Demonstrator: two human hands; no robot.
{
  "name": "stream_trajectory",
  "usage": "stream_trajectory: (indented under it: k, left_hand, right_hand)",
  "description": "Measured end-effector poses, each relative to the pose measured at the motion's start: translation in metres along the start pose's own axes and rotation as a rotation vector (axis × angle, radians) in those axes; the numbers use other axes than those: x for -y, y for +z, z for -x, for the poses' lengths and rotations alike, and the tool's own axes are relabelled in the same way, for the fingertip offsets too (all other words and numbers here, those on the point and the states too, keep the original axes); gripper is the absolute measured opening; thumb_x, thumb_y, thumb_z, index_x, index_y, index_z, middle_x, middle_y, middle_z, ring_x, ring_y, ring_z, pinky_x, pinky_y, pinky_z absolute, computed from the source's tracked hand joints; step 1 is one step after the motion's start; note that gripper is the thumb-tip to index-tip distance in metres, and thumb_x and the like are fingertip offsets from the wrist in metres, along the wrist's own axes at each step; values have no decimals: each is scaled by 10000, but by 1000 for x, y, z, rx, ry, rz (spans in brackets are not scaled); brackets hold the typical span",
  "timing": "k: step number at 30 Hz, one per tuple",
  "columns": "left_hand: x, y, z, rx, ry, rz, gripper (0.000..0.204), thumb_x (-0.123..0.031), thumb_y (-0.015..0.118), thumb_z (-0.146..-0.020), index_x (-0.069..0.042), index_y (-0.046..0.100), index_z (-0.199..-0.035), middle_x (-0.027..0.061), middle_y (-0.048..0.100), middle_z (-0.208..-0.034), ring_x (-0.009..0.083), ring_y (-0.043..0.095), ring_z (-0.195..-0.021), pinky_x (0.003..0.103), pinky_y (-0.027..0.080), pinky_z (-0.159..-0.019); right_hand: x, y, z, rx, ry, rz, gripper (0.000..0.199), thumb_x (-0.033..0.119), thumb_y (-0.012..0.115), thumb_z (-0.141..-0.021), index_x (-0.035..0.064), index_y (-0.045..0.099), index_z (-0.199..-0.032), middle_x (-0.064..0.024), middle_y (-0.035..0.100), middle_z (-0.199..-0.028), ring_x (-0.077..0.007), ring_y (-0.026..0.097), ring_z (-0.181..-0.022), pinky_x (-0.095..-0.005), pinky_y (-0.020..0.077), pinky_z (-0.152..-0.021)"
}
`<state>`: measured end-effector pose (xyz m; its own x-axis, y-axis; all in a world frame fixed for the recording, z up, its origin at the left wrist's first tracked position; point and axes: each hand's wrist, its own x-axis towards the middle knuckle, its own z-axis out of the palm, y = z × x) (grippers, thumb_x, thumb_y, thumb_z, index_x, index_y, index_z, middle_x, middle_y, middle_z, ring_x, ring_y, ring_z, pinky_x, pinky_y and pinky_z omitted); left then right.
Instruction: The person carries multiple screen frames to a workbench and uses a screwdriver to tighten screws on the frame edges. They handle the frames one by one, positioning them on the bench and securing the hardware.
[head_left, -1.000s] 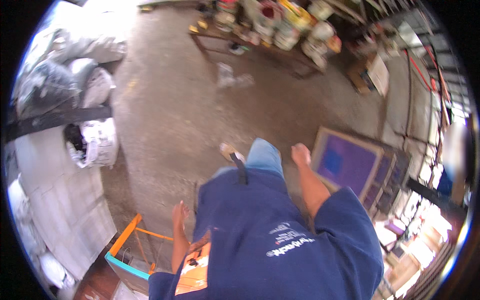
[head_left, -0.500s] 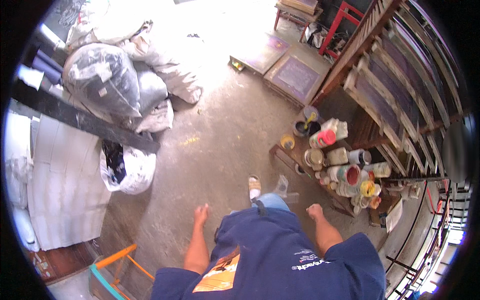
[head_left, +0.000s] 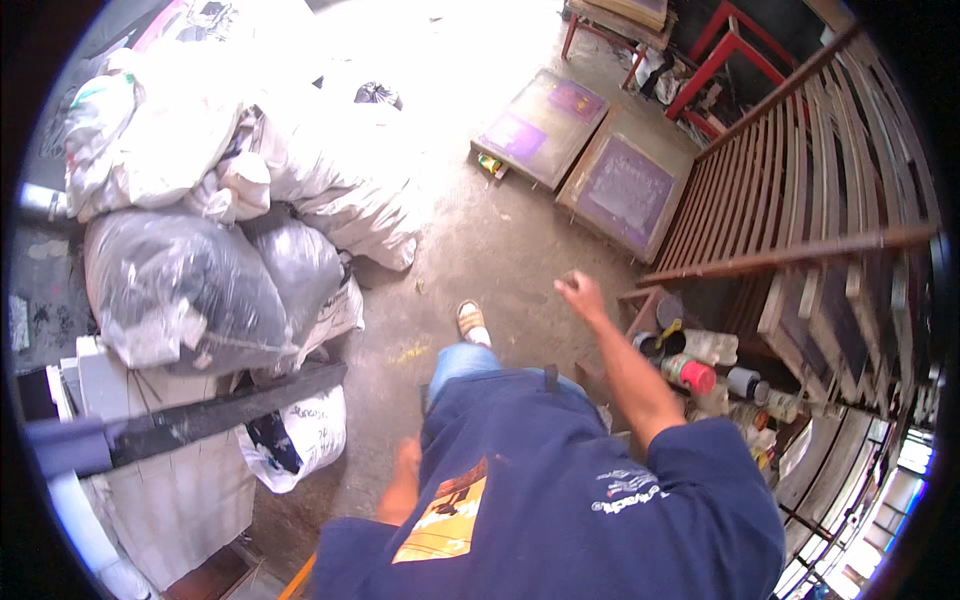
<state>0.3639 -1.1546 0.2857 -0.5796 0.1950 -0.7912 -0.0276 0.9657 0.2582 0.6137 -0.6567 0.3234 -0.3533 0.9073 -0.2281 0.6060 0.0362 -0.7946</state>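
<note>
My right hand (head_left: 580,293) swings forward over the concrete floor with its fingers curled in, and nothing shows in it. It is nearest to the low wooden stand with paint pots and bottles, and touches none of them. My left hand (head_left: 407,455) hangs low beside my hip, partly cut off by my shirt; its fingers do not show clearly. One foot in a tan sandal (head_left: 470,320) is stepped forward. Ahead on the floor lie two flat wooden frames with purple-stained panels, a left frame (head_left: 520,140) and a right frame (head_left: 624,187).
Stuffed plastic sacks (head_left: 190,290) are piled at the left, above a dark beam (head_left: 230,408) and a white bag (head_left: 318,440). A slatted wooden rack (head_left: 790,180) stands at the right, with a red-capped bottle (head_left: 690,373) below it. Red metal legs (head_left: 700,90) stand far right.
I have stepped forward, so the sacks, frames and rack sit nearer. My right hand has swung ahead, and my left hand has dropped back beside my body. The paint pots have slid partly behind my arm.
</note>
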Motion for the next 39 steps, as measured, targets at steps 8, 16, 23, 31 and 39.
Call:
stream_trajectory:
  k: [8,16,23,31,39]
  left_hand:
    - [-453,-173,-273,-39,471,268,417,-421,617,-912,-10,659,-858,81,659,-705,155,617,-632,329,492,-600]
    - [-726,-96,-453,85,492,-39,325,-269,643,-895,54,671,-903,125,699,-772,183,670,-664,319,521,-618]
    - [-868,9,-638,77,505,-336,458,-388,587,-903,59,676,-941,263,681,-891,416,658,-888,448,489,-761]
    - [-990,146,-826,82,630,-377,499,-419,562,-937,60,658,-1037,239,688,-978,353,658,-933,413,486,-835]
    - [-998,214,-882,268,527,-266,760,-559,458,-957,124,507,-1287,334,526,-1307,408,500,-1256,426,354,-1063]
  right_hand:
    - [-91,-18,-3,0,802,180,396,401,715,-785,28,707,-914,-184,707,-948,-332,669,-940,-426,500,-827]
    - [-146,24,-146,216,1098,280,354,354,731,-798,50,726,-978,-188,706,-987,-322,672,-983,-419,502,-841]
    - [-187,89,-477,-42,1005,-86,387,363,651,-887,20,665,-1067,-164,678,-1058,-299,639,-1028,-400,478,-878]
    - [-326,198,-668,-342,1057,-85,690,552,597,-890,-8,552,-1289,-216,589,-1240,-369,550,-1173,-418,409,-1020]
    - [-338,254,-728,-430,1163,25,897,630,583,-860,-38,386,-1425,-266,284,-1520,-394,310,-1398,-462,296,-1121]
